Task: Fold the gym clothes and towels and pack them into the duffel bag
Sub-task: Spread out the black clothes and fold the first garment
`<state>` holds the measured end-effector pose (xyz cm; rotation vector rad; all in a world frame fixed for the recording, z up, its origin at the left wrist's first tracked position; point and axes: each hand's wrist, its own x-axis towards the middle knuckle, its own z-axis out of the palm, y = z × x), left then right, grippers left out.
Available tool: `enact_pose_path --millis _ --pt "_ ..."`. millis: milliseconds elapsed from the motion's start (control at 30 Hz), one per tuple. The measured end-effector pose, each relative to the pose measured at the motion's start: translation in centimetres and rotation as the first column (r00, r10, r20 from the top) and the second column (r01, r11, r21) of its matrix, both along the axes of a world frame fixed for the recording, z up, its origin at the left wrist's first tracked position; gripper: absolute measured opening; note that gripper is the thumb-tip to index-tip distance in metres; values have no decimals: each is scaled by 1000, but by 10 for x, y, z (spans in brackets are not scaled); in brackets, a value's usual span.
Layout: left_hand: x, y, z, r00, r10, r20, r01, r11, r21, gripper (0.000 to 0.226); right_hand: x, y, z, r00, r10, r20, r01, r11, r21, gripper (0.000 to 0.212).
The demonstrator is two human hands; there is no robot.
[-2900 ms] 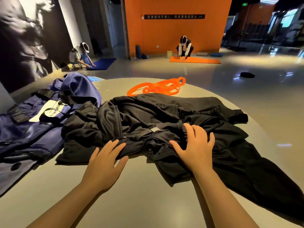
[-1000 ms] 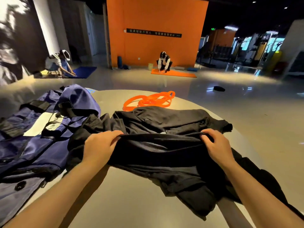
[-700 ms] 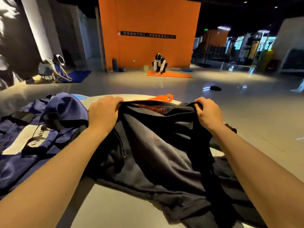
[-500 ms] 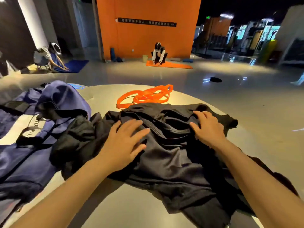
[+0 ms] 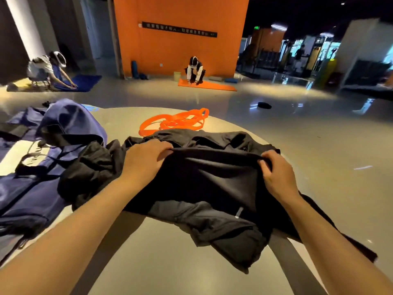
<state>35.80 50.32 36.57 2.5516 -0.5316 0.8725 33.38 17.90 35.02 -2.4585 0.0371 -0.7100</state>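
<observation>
A crumpled black garment [image 5: 212, 184] lies across the middle of a round grey table [image 5: 161, 262]. My left hand [image 5: 144, 160] grips its upper edge on the left, fingers curled over the fabric. My right hand [image 5: 276, 173] pinches the same edge on the right, and the cloth is stretched taut between the two hands. The lower part hangs in folds toward me, and a corner trails off the right side. A navy blue duffel bag [image 5: 42, 167] with black straps lies slack on the left of the table, touching the garment.
Orange resistance bands [image 5: 176, 123] lie coiled at the far side of the table behind the garment. Two people crouch on floor mats in the background, one on a blue mat [image 5: 83, 83], one on an orange mat [image 5: 208, 86]. The table's edge curves away at the right.
Half a second ago both hands lay flat on the garment; now they have closed on its upper edge and lifted it slightly, pulling it taut.
</observation>
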Motion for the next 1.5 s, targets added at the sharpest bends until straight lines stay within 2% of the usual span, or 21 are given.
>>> enact_pose_path --millis 100,200,233,333,433,500,567,667,733,767,833,933,1033,1067,1133,1200,1233,1267,1333,1400,1500 --pt "26 -1 48 992 72 102 -62 993 -101 22 35 11 61 978 2 207 -8 1000 26 8" --pt "46 4 66 983 163 82 -148 976 -157 23 63 19 94 966 24 257 -26 1000 6 10" --pt "51 6 63 987 151 59 -141 980 -143 24 71 21 93 980 24 199 -17 999 -39 13" --pt "47 15 27 994 47 -100 -46 999 16 28 82 20 60 984 45 -171 -85 968 -238 24" --pt "22 28 -25 936 110 -334 -45 979 196 53 51 20 11 904 166 -394 -249 953 -171 54" --pt "10 35 -50 929 91 -358 -35 987 160 56 21 24 -16 813 308 -495 -370 929 -28 82" --pt "6 35 -62 949 83 -305 -50 992 114 46 -3 29 -41 771 263 -580 -400 909 -119 93" --pt "-3 18 -63 961 55 -271 -53 998 15 31 -19 36 -59 918 38 -394 -208 894 -397 64" --pt "-16 -6 -60 956 -6 -294 -17 997 -76 34 -20 34 -60 956 -7 -293 -134 878 -459 45" --pt "-22 -21 -59 951 -52 -304 14 992 -128 38 -18 30 -57 964 8 -266 -119 908 -402 36" --pt "-30 -56 -54 932 -162 -325 100 975 -198 36 -9 22 -37 981 -6 -196 -3 999 -47 21" --pt "-30 -108 -38 854 -336 -398 247 934 -258 47 5 9 14 988 -151 -38 153 889 432 20" --pt "-28 -137 -17 752 -458 -473 359 888 -289 55 22 -2 46 980 -174 93 111 874 472 28" --pt "-25 -137 -13 758 -454 -468 362 890 -276 54 26 -4 48 994 -92 63 54 892 448 34" --pt "-19 -119 -9 841 -362 -402 292 929 -226 49 34 -9 30 983 114 -147 -51 925 376 51" --pt "-12 -80 -21 954 -123 -272 104 991 -84 43 34 -12 -3 890 213 -403 -133 967 217 63" --pt "-8 -57 -32 968 32 -250 -26 999 27 44 33 -13 -21 857 203 -474 -156 978 138 67" --pt "-8 -34 -44 938 173 -300 -137 981 139 49 29 -12 -34 849 183 -495 -163 983 83 71" --pt "-13 -7 -66 825 313 -470 -189 937 293 60 23 -6 -47 867 172 -468 -168 985 50 77" --pt "-19 -10 -83 799 318 -511 -126 919 375 64 24 0 -42 862 218 -458 -183 976 120 77" --pt "-26 -42 -86 851 206 -483 -25 934 355 65 26 6 -28 873 247 -420 -187 966 181 71"
